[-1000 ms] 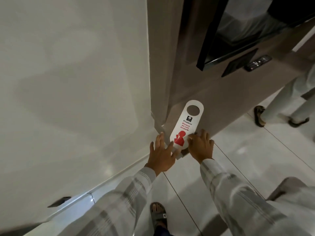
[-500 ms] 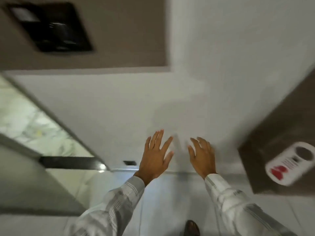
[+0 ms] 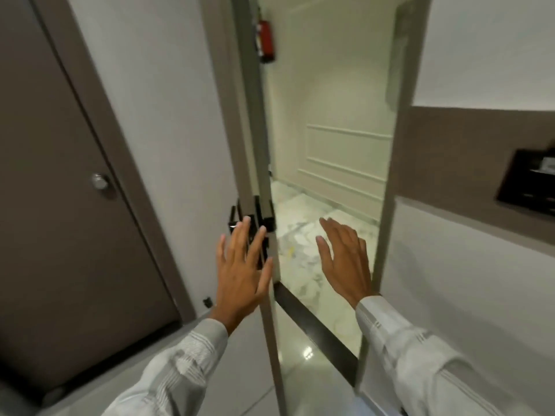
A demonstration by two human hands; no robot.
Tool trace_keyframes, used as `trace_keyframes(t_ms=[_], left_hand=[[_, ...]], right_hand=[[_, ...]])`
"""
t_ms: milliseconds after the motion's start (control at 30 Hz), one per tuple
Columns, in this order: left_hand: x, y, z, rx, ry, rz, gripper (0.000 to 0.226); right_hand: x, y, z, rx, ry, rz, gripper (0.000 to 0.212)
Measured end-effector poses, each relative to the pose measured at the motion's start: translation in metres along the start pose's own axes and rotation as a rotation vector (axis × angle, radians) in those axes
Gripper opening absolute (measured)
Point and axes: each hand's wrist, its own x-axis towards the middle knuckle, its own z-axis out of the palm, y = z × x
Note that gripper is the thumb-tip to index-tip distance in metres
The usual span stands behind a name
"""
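View has swung off the blank wall and the door hanger is gone. Both hands now face the glass door [image 3: 330, 130]. Left hand [image 3: 240, 274] is spread wide and empty, fingertips at the black handle [image 3: 259, 217], contact unclear, likely about to grab. Right hand [image 3: 345, 259] is flat and empty before the glass, probably ready to push. A brown door [image 3: 60, 190] stands left of the left hand.

We reach both arms forward, side by side and near each other. Our left hand [image 3: 240, 274] is raised with its back toward us, fingers straight and fanned apart, tips pointing to the far side, thumb out to the right. Our right hand [image 3: 345, 259] is also flat, its fingers straight and closer together, leaning to the left. Neither grips anything. The left sleeve [image 3: 180, 364] and right sleeve [image 3: 414, 355], pale and striped, reach the wrists.
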Motion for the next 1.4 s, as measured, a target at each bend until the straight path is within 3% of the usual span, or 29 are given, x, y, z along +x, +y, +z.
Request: trace_keyframes(t_ms=[200, 367, 567, 867, 1067, 1267, 1400], left_hand=[[0.032, -0.077, -0.042, 0.122, 0.009, -0.180, 0.070], [0.055, -0.104, -0.034, 0.029, -0.140, -0.214, 0.097], [0.059, -0.109, 0.019, 0.105, -0.337, -0.112, 0.097], [0.082, -0.124, 0.077, -0.001, -0.335, -0.051, 0.101], [0.134, -0.118, 0.126, -0.032, -0.390, 0.150, 0.096], [0.192, -0.098, 0.178, -0.002, -0.336, 0.349, 0.113], [0.215, -0.083, 0.202, -0.096, -0.413, 0.441, 0.113]], right_hand=[[0.096, -0.092, 0.030, 0.143, 0.094, -0.273, 0.046], [0.149, -0.129, 0.041, 0.289, 0.092, -0.343, 0.080], [0.173, -0.115, 0.039, 0.008, 0.275, -0.452, 0.086], [0.181, -0.075, 0.039, 0.082, 0.429, -0.431, 0.083], [0.188, -0.025, 0.021, -0.016, 0.540, -0.396, 0.078], [0.198, 0.020, -0.007, -0.383, 0.651, -0.401, 0.070], [0.207, 0.038, -0.008, -0.798, 0.569, -0.339, 0.060]])
